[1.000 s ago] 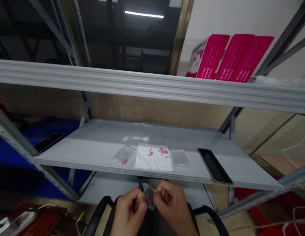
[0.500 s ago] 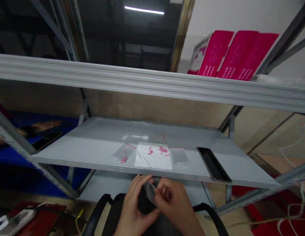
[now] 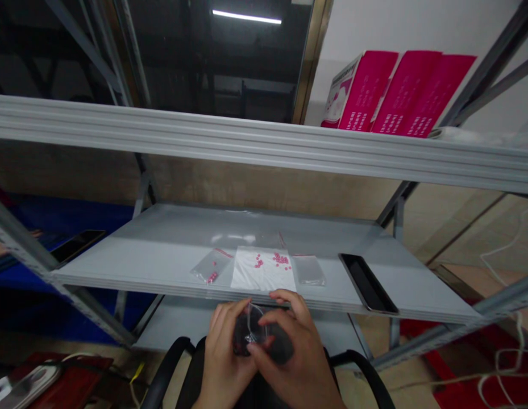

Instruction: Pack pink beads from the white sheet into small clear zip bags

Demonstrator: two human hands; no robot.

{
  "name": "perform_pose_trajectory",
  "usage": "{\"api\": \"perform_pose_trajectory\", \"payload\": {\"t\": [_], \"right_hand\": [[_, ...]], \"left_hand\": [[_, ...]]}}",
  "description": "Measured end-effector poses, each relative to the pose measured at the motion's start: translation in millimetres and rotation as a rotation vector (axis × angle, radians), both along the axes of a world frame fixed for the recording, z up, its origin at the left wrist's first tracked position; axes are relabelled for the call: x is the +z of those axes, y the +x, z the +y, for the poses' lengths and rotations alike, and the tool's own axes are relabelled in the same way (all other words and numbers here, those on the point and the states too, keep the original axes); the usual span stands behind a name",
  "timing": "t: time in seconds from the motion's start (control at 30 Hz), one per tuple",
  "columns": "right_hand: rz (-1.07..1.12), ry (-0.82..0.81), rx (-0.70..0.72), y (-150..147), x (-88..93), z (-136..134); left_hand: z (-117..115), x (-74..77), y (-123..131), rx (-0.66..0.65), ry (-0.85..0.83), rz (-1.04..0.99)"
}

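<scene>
Low in the head view, both my hands pinch one small clear plastic bag [image 3: 254, 325] just below the shelf's front edge. My left hand [image 3: 223, 355] grips its left side, fingers curled. My right hand [image 3: 291, 352] closes over its right side, thumb pressed on the bag. On the grey shelf [image 3: 170, 250] above lies a white sheet [image 3: 264, 275] with several small pink beads [image 3: 281, 259]. A clear bag with a few pink beads [image 3: 210, 267] lies left of the sheet, and another clear bag [image 3: 308, 270] lies right of it.
A black phone [image 3: 366, 275] lies on the shelf's right part. Pink boxes [image 3: 395, 94] stand on the upper shelf at right. Another dark phone [image 3: 78, 244] rests on a blue surface at left. A black chair arm [image 3: 161, 375] curves beside my wrists. White cables [image 3: 502, 363] trail at lower right.
My hands rose toward the shelf edge while working the small bag, my right hand now folded over it. Another person's hand seen at far left half a second ago has gone.
</scene>
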State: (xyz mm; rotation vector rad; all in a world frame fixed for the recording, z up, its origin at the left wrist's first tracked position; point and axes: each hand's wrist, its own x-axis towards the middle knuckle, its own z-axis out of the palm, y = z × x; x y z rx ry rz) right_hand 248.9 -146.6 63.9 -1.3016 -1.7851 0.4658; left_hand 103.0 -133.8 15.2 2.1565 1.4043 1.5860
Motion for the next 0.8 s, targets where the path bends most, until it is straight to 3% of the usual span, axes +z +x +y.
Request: {"api": "perform_pose_trajectory", "payload": {"t": [0.17,0.3,0.43,0.63,0.8], "right_hand": [[0.091,-0.135,0.051,-11.0,-12.7,1.3],[0.294,-0.164,0.149,-9.4,-17.5,4.5],[0.279,-0.149,0.28,7.5,-12.3,6.4],[0.028,-0.123,0.391,28.3,3.3,9.4],[-0.047,-0.068,0.379,25.5,2.9,13.9]], "left_hand": [[2.2,-3.7,1.1,-0.003,0.021,0.03],[2.0,2.7,2.5,-0.109,-0.039,-0.037],[4.2,1.9,-0.4,-0.279,-0.256,-0.263],[11.7,-10.9,-1.2,-0.678,-0.672,-0.792],[11.7,-15.2,4.0,-0.82,-0.848,-0.971]]}}
